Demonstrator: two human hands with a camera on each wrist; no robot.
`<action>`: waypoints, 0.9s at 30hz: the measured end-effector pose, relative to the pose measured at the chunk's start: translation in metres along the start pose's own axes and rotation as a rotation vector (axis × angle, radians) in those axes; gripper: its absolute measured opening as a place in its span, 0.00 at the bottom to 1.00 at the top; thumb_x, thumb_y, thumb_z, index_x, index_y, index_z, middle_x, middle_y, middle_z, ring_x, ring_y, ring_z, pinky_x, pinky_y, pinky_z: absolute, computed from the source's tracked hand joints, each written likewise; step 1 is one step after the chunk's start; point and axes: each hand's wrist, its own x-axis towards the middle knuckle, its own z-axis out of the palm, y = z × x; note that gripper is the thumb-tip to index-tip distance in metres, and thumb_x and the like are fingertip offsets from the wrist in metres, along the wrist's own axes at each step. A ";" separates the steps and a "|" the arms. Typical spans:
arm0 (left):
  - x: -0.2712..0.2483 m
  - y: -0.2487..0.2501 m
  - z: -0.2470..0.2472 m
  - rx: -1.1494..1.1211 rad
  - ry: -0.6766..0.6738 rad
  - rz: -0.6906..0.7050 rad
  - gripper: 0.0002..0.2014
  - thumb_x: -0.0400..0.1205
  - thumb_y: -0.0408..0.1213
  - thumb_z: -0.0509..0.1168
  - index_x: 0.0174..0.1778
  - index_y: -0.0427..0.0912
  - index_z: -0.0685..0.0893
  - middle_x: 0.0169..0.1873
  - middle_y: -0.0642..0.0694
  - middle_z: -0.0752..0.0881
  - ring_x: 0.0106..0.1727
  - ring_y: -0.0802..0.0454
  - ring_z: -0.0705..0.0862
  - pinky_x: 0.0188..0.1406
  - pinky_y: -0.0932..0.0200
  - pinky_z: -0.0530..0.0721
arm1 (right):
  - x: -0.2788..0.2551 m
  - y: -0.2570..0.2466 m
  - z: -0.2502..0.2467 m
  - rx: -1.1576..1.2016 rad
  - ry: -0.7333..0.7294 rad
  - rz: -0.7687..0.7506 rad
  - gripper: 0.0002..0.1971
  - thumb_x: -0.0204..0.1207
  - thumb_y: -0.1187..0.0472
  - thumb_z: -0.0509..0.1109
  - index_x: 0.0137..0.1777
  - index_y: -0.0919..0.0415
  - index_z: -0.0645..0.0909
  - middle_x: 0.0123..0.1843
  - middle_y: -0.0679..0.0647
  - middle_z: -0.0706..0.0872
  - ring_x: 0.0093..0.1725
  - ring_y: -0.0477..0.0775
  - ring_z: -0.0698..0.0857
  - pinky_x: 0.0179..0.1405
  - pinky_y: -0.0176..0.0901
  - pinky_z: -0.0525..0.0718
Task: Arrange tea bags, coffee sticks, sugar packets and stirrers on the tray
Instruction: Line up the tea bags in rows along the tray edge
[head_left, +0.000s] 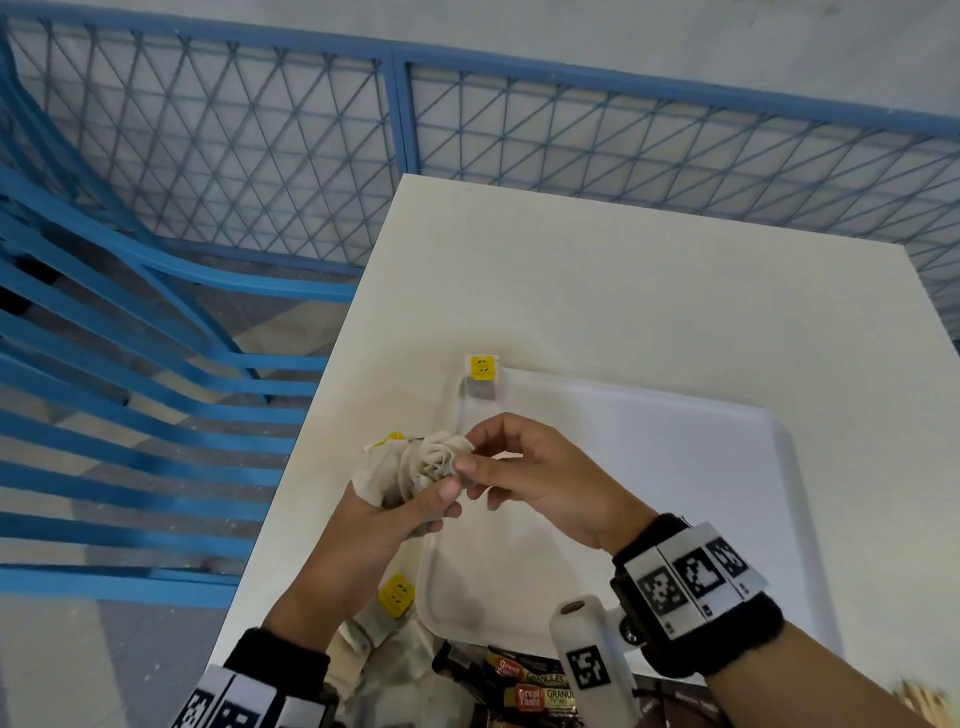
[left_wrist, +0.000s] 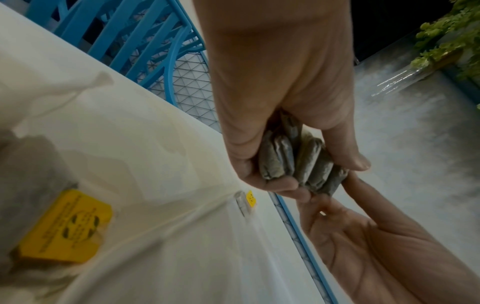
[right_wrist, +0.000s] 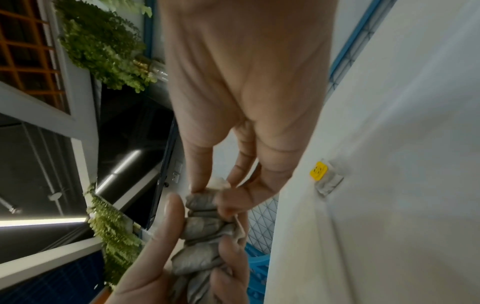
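Observation:
My left hand (head_left: 415, 499) grips a bunch of several tea bags (head_left: 415, 467) above the left edge of the white tray (head_left: 675, 467). In the left wrist view the grey bags (left_wrist: 296, 162) are pressed between thumb and fingers. My right hand (head_left: 483, 462) pinches one bag at the bunch's end, its thumb and forefinger closed on the tea bag (right_wrist: 201, 200). A single tea bag with a yellow tag (head_left: 482, 376) lies at the tray's far left corner. Another yellow-tagged tea bag (head_left: 396, 596) lies on the table left of the tray.
Dark coffee sticks (head_left: 524, 680) lie at the near edge of the white table (head_left: 623, 270). A blue mesh fence (head_left: 260, 156) and blue chairs (head_left: 130, 364) stand to the left and behind. Something pale sticks in at the bottom right corner.

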 end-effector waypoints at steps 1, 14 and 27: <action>0.000 0.001 0.000 -0.004 -0.004 0.001 0.25 0.60 0.54 0.76 0.49 0.45 0.85 0.40 0.45 0.88 0.39 0.51 0.87 0.40 0.59 0.85 | 0.000 0.000 -0.001 0.011 -0.002 0.006 0.10 0.73 0.64 0.73 0.52 0.63 0.79 0.40 0.52 0.84 0.36 0.48 0.83 0.33 0.35 0.78; 0.002 0.003 0.005 -0.145 0.062 -0.038 0.19 0.64 0.45 0.74 0.48 0.40 0.83 0.34 0.45 0.90 0.34 0.53 0.88 0.35 0.62 0.84 | -0.010 0.005 -0.011 0.078 -0.035 0.001 0.07 0.79 0.71 0.64 0.53 0.63 0.80 0.43 0.54 0.83 0.39 0.47 0.84 0.38 0.34 0.81; -0.006 0.004 0.007 -0.147 0.008 -0.003 0.26 0.52 0.44 0.77 0.44 0.37 0.83 0.30 0.46 0.88 0.32 0.54 0.87 0.32 0.64 0.84 | -0.023 0.014 -0.020 0.363 -0.044 -0.007 0.19 0.72 0.73 0.64 0.61 0.58 0.77 0.41 0.55 0.85 0.35 0.48 0.80 0.33 0.35 0.74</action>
